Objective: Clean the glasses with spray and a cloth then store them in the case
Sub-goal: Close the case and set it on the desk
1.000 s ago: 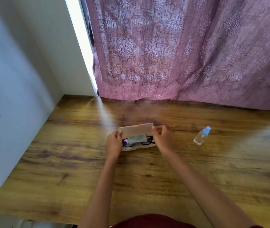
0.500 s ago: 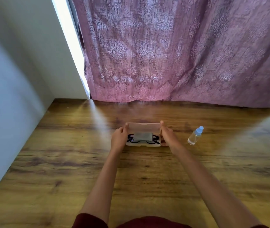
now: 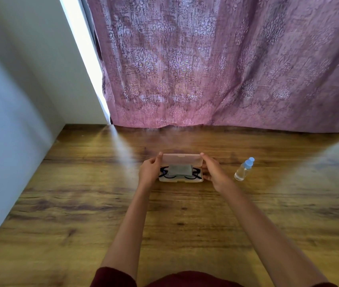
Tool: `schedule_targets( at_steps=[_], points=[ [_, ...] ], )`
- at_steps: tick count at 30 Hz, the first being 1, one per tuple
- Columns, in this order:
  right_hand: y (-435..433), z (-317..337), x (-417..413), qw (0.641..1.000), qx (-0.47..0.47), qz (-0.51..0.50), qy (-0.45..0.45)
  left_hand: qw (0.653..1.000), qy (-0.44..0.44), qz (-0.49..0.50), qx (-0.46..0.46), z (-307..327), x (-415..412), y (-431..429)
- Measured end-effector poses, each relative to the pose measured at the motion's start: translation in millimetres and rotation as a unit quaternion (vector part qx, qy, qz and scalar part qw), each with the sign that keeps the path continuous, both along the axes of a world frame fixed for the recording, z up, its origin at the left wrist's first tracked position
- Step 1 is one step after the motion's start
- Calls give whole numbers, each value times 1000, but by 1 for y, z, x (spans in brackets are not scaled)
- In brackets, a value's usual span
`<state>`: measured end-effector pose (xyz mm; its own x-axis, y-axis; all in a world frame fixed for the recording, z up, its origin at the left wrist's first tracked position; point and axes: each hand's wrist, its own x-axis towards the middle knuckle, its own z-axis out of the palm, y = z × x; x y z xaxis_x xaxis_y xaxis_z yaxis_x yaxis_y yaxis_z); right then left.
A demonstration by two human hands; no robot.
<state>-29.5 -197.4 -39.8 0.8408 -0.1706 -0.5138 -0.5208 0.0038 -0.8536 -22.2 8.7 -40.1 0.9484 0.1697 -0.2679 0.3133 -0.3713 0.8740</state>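
Two hands hold the case (image 3: 182,179) on the wooden table (image 3: 81,204). The left hand (image 3: 150,172) grips the left end of its half-raised lid (image 3: 182,160). Inside the case lie the black glasses (image 3: 193,176) with the grey cloth (image 3: 179,170) on them. The right hand (image 3: 214,172) grips the lid's right end. Near it, further right, stands the spray bottle (image 3: 244,169).

We have a single view, from a wide-angle camera worn on the head. We look forward and steeply down along both bare forearms onto the wooden table (image 3: 81,214), its far edge meeting a mauve curtain (image 3: 205,69) and a pale wall (image 3: 9,110) on our left. The hands sit mid-frame, at arm's reach.
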Motion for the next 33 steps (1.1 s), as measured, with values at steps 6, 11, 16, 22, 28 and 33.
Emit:
schedule_targets(
  at_steps=[6,11,16,22,28,33],
  points=[
    [-3,-14,-6,998,-3,21,-67,998,-10,-17,-66,-5,-5,7],
    [-3,-16,-17,988,-20,58,-140,995,-16,-43,-87,-7,-16,11],
    [-2,-20,-21,984,-24,66,-164,990,-65,-78,-100,-10,-27,11],
    [-2,-22,-22,982,-38,73,-172,987,-80,-92,-102,-11,-33,13],
    [-3,-21,-25,982,-52,67,-170,985,-83,-92,-123,-14,-35,14],
    [0,-18,-21,985,-107,56,-125,984,-48,-70,-158,-19,-30,15]
  ],
)
